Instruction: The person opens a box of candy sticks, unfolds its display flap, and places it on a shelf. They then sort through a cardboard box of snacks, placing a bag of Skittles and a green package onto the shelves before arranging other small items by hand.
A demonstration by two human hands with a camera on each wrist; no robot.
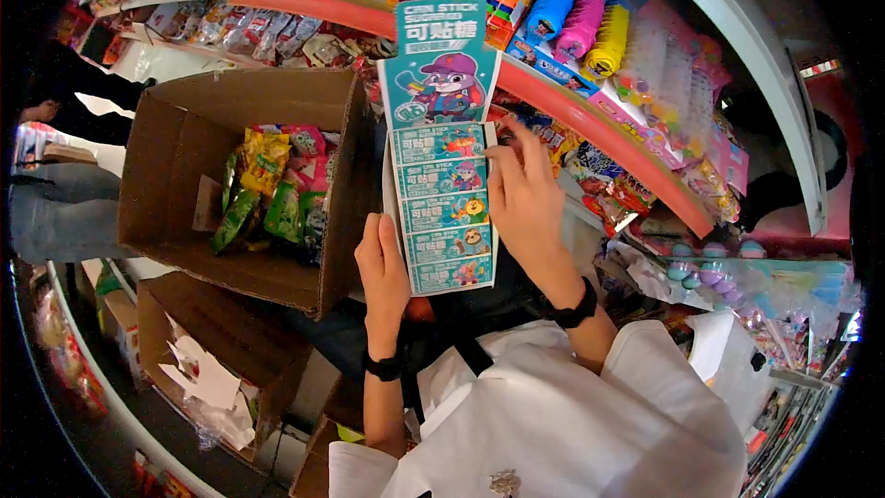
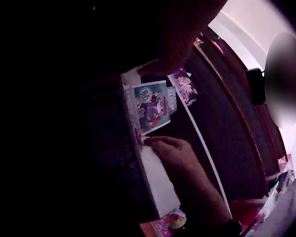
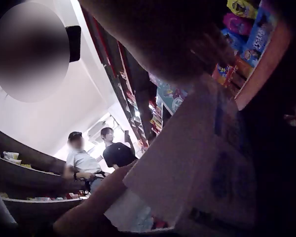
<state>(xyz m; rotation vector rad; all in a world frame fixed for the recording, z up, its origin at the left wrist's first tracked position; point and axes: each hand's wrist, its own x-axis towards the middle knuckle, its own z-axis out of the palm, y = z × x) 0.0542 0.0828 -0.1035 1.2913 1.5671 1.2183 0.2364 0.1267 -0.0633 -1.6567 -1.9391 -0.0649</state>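
Note:
A teal display box of stick candy [image 1: 447, 203] with small teal packs in rows stands before the person's body, its lid panel [image 1: 440, 83] with a cartoon rabbit raised at the far end. The left hand [image 1: 383, 263] holds the box by its left side near the close end. On the opposite side, the right hand [image 1: 530, 203] has its bent fingers at the upper right rim, beside the top row of packs. In the left wrist view, the right hand's fingertips [image 2: 155, 142] pinch the box's edge near the lid. The right wrist view shows the box's white outer side [image 3: 172, 163].
Left of the box is an open cardboard carton [image 1: 157, 203] with colourful snack bags [image 1: 267, 161]. Below it, another carton [image 1: 277, 350] holds torn white paper [image 1: 207, 373]. A curved shelf edge [image 1: 590, 120] carries toys and candy. Other people [image 3: 81, 158] stand in the background.

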